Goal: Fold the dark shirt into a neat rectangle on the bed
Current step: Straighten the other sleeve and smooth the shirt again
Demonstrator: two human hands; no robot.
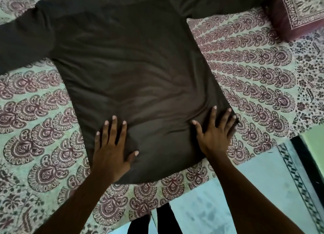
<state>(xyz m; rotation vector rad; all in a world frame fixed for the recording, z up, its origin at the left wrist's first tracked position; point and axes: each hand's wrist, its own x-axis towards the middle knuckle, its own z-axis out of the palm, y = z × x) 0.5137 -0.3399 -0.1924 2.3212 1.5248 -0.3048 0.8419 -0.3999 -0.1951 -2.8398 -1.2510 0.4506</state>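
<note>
The dark shirt [126, 67] lies spread flat on the bed, its hem nearest me and both long sleeves stretched out to the left and right at the far end. My left hand [112, 146] presses flat on the lower left part of the shirt, fingers straight and spread. My right hand [214, 133] presses flat near the lower right corner of the hem, fingers also spread. Light wrinkles run across the fabric between the two hands. Neither hand holds any cloth.
The bed [254, 72] is covered with a pale sheet printed in maroon patterns. A maroon patterned pillow [298, 11] sits at the far right. The bed's near edge runs diagonally at lower right, with a pale tiled floor [254, 190] beyond it.
</note>
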